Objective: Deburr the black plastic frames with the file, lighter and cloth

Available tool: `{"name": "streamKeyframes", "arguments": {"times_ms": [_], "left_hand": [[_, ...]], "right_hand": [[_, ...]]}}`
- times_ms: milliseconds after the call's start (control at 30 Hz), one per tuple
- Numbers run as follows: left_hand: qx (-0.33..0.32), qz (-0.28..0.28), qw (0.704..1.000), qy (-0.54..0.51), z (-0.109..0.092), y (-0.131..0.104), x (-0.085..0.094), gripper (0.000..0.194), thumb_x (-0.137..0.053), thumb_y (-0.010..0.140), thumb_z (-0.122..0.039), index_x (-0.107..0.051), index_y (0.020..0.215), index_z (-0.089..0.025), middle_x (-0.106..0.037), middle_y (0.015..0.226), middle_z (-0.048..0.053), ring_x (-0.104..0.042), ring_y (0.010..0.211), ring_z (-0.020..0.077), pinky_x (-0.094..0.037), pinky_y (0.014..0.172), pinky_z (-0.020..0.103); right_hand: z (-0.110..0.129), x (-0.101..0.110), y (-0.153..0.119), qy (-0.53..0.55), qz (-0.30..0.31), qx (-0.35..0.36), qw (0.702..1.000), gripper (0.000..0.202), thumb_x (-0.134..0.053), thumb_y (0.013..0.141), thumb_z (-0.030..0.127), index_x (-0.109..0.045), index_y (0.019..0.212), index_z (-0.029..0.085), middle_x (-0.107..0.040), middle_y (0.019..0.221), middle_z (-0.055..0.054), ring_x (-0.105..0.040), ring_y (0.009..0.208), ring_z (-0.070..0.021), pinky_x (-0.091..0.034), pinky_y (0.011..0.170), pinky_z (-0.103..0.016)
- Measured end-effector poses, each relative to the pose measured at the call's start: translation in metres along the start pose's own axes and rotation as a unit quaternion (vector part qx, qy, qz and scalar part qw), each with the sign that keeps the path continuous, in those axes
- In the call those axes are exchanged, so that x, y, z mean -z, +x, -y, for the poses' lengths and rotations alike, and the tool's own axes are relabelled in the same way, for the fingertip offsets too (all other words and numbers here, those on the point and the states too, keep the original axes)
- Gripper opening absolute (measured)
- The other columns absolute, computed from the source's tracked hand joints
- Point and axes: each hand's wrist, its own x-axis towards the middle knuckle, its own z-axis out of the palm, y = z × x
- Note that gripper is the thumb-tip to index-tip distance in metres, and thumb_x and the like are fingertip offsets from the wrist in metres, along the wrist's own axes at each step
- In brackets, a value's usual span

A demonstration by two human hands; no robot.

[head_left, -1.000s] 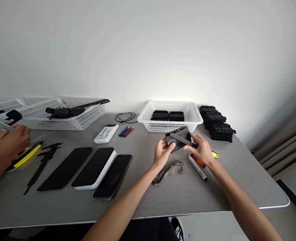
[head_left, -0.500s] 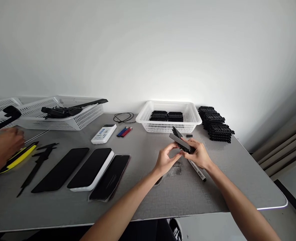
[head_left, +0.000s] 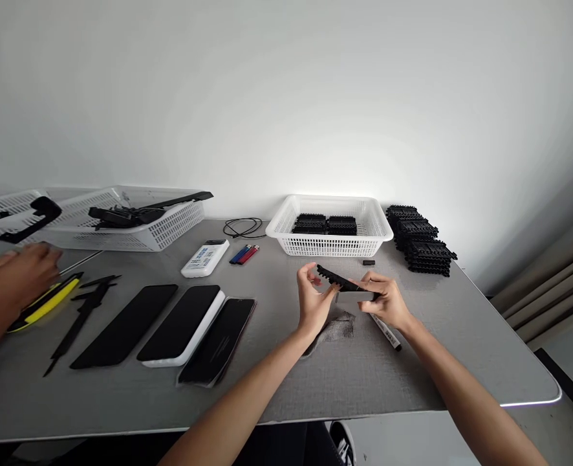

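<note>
A black plastic part with toothed edges [head_left: 330, 277] is held tilted above the table between my two hands. My left hand [head_left: 313, 304] is closed around its left end, thumb at the lower edge. My right hand [head_left: 388, 301] pinches its right end between thumb and fingers. A flat grey face [head_left: 354, 296] shows just below the toothed edge; whether it is a separate piece I cannot tell. Beneath my right hand lies a white marker pen [head_left: 387, 333]. A small black cap-like piece [head_left: 368, 262] rests beyond my hands.
A white basket [head_left: 332, 246] holds similar black parts; stacks of them [head_left: 429, 255] stand right of it. Leftward lie phone-like slabs [head_left: 124, 327], a caliper [head_left: 83, 320], a yellow-black cutter [head_left: 54, 301], a power bank [head_left: 205, 259] and lighter-like sticks [head_left: 245, 254]. Another person's hand [head_left: 24, 278] works at far left.
The black part has been turned so its toothed edge now shows, with the grey face below. My left hand has shifted slightly left. The other person's hand still holds a black piece.
</note>
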Motion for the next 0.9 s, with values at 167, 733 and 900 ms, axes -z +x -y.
{"name": "streamKeyframes", "arguments": {"times_ms": [167, 733, 900], "left_hand": [[0.032, 0.134, 0.988, -0.067, 0.008, 0.007, 0.001, 0.043, -0.075, 0.075, -0.035, -0.052, 0.109, -0.025, -0.057, 0.106, 0.006, -0.059, 0.1, 0.0207, -0.047, 0.087, 0.033], [-0.147, 0.009, 0.988, 0.032, -0.004, 0.02, 0.019, 0.056, -0.07, 0.058, -0.004, -0.03, 0.089, -0.027, -0.044, 0.089, -0.002, -0.046, 0.083, 0.0161, -0.039, 0.083, 0.031], [-0.19, 0.05, 0.979, 0.06, -0.003, 0.02, 0.021, 0.053, -0.065, 0.058, -0.003, -0.028, 0.087, -0.027, -0.041, 0.085, -0.003, -0.044, 0.079, 0.0146, -0.037, 0.075, 0.029]], "right_hand": [[0.0, 0.004, 0.0, 0.0, 0.018, -0.005, 1.0, 0.032, -0.058, 0.079, 0.025, -0.078, 0.104, 0.021, -0.056, 0.074, -0.001, -0.053, 0.066, -0.0155, -0.045, 0.061, -0.027], [-0.001, 0.013, 0.001, -0.084, -0.083, -0.114, 0.986, 0.044, -0.055, 0.091, 0.056, -0.065, 0.07, 0.018, -0.061, 0.064, -0.002, -0.052, 0.056, -0.0142, -0.038, 0.055, -0.027], [0.004, 0.006, -0.001, -0.16, -0.078, -0.118, 0.977, 0.045, -0.057, 0.088, 0.059, -0.061, 0.067, 0.02, -0.06, 0.061, -0.001, -0.05, 0.054, -0.0135, -0.036, 0.055, -0.026]]}}
